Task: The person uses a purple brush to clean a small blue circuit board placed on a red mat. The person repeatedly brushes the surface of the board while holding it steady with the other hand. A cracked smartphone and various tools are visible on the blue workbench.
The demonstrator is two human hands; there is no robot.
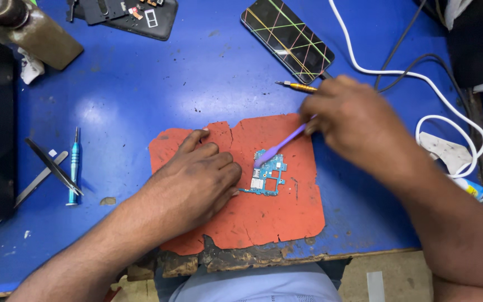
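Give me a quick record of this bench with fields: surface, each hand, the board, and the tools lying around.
surface: blue table with a worn orange mat
left hand: flat on the mat, fingers against the board's left edge
right hand: holds a purple brush, tip on the board
board: small teal circuit board, flat on the mat
left of mat: tweezers, blue screwdriver
far side: phone with coloured lines on its screen, yellow-handled tool, white cable

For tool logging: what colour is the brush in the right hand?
Purple brush, right hand; head view.
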